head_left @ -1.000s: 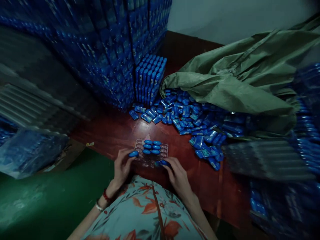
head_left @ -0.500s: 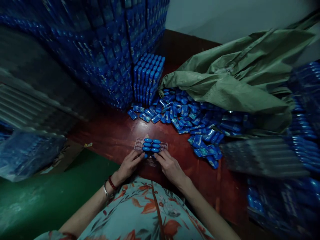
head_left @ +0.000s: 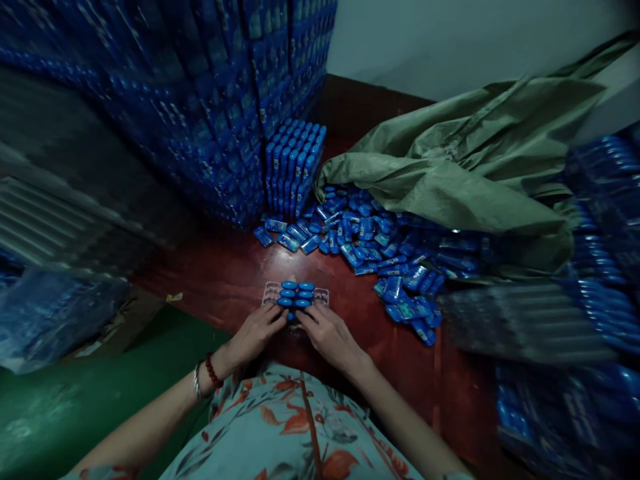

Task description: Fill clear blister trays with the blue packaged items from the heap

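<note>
In front of me lies a clear plastic tray (head_left: 323, 295) with rounded hollows. Blue shrink-wrapped packs (head_left: 299, 294) stand on edge in its middle, in two short columns of several. My left hand (head_left: 259, 330) is at the tray's near left, thumb and fingers closed about a small blue pack (head_left: 291, 316), of which only the end shows. My right hand (head_left: 323, 333) is at the near right side, its fingers bent down against the nearest packs. What lies under its fingertips is mostly hidden.
Loose blue packs (head_left: 365, 230) spill from a green sack (head_left: 450, 160) onto the red table (head_left: 210, 267). A neat block of packs (head_left: 295, 163) stands behind, beside a tall blue stack (head_left: 200, 133). Grey trays (head_left: 525, 323) lie right; more trays (head_left: 55, 220) are left.
The view has shifted slightly, so the sack and stacks sit lower. Both hands and the tray appear a little further left; the hands stay at the near packs.
</note>
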Motion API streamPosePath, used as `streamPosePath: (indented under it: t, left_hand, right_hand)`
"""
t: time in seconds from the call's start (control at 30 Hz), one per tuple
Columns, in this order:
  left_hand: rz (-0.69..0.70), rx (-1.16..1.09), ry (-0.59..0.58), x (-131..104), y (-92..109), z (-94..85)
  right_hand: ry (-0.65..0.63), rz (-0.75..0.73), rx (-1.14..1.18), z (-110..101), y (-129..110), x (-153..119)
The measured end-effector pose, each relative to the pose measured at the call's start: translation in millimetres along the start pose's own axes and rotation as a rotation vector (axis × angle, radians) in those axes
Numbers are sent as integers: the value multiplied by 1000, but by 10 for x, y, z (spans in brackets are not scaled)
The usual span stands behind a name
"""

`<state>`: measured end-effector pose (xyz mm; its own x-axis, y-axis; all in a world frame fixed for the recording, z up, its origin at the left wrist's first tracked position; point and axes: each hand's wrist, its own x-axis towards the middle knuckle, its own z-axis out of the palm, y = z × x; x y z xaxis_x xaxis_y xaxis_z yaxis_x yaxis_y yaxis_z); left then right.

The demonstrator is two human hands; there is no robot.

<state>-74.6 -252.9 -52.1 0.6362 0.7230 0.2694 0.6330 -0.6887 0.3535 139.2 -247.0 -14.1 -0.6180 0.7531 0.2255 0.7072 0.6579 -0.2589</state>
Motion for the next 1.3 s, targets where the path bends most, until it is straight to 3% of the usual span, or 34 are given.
streamPosePath:
  t: [0.07, 0.13, 0.23, 0.33, 0.47, 0.57, 0.7, 0.8, 0.9, 0.97, 1.03, 1.13, 1.23, 1.3]
  left_hand:
    - [6, 68, 35, 5, 16, -27]
    - [16, 85, 102, 33, -20, -58]
    - [-105, 4, 216, 233, -245, -95]
    - [-330, -52, 257, 665, -632, -94]
    - [-532, 50, 85, 1262, -1047, -27]
    - [-590, 90, -20, 1474, -1124, 47]
    - [-602, 56, -58, 1430, -1086, 111]
    - [-637, 33, -40, 1282, -1059, 118]
    - [-668, 39, -16, 1167, -1024, 123]
    - [-687, 52, 4, 1153, -1001, 144]
    - [-678, 37, 19, 1192, -988, 180]
    - [-614, -80, 40, 1293, -993, 235]
    - [-577, -278, 99, 1296, -984, 214]
    - [-579, -375, 219, 1159, -934, 120]
  right_hand:
    - [144, 45, 20, 15, 156, 27]
    - [185, 134, -2, 21, 373, 188]
    - [10, 219, -124, 45, 728, 656]
    - [-171, 236, -265, 117, 963, 1140]
    - [-239, 202, -326, 205, 1010, 1335]
    - [-260, 216, -322, 214, 958, 1123]
    - [-226, 233, -259, 226, 871, 610]
    - [6, 310, -24, 253, 791, 186]
    - [325, 556, 351, 232, 654, -162]
    - [431, 749, 664, 180, 521, -315]
    - [399, 883, 978, 120, 375, -405]
    - [275, 946, 1283, 84, 194, -472]
    - [235, 955, 1375, 135, 107, -535]
    - [214, 963, 1332, 167, 86, -591]
